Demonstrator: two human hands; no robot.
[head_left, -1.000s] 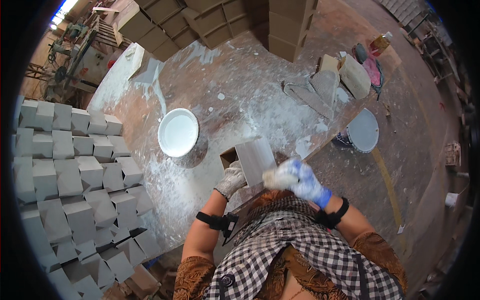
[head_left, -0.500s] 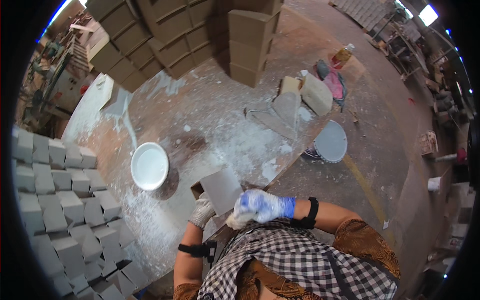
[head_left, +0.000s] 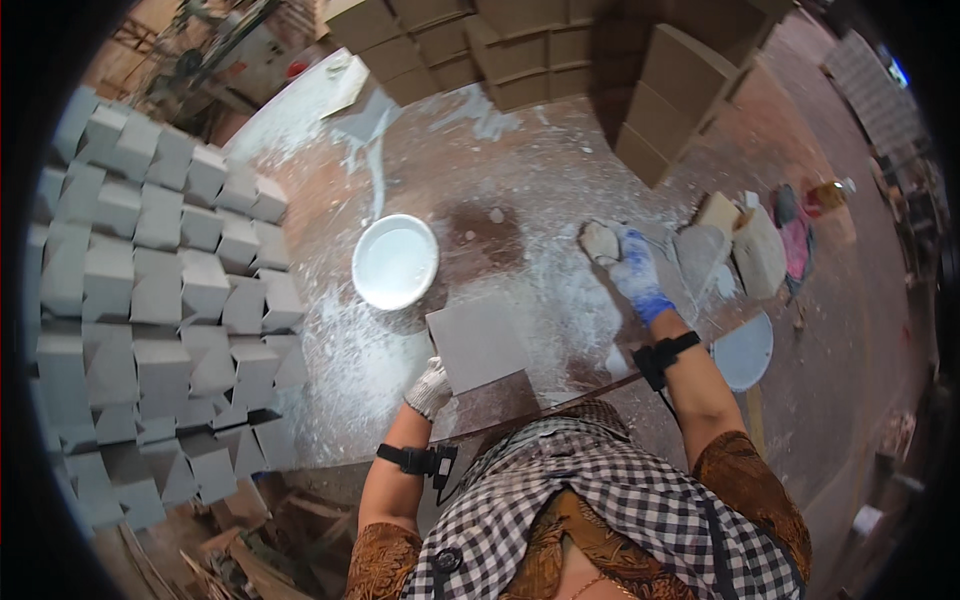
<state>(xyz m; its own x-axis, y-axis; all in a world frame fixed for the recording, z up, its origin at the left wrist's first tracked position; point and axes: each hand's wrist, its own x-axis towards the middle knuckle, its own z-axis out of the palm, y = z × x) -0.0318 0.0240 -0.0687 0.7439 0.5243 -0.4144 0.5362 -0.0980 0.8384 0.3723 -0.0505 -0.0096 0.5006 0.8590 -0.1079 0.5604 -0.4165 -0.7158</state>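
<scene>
My left hand (head_left: pixel 430 388), in a knitted white glove, grips the near left edge of a grey-coated box (head_left: pixel 483 343) above the table's front edge. The coated face is turned up. My right hand (head_left: pixel 638 272), in a white and blue glove, reaches out over the table, closed on a pale rounded sponge-like pad (head_left: pixel 600 243). Its fingers are partly hidden by the pad and glove. Beyond the box, to its left, stands a white bowl (head_left: pixel 395 262) of whitish liquid.
Grey-coated boxes (head_left: pixel 160 275) stack up on the left. Plain brown boxes (head_left: pixel 665 105) stand at the far side of the stained table (head_left: pixel 480 150). To the right lie grey blocks (head_left: pixel 760 252), a pink and grey cloth (head_left: pixel 793 240), a bottle (head_left: pixel 826 197) and a round lid-like disc (head_left: pixel 742 350).
My right hand has moved from beside the box out to the far right with the pad. The box now lies flatter in my left hand, and the view has shifted left.
</scene>
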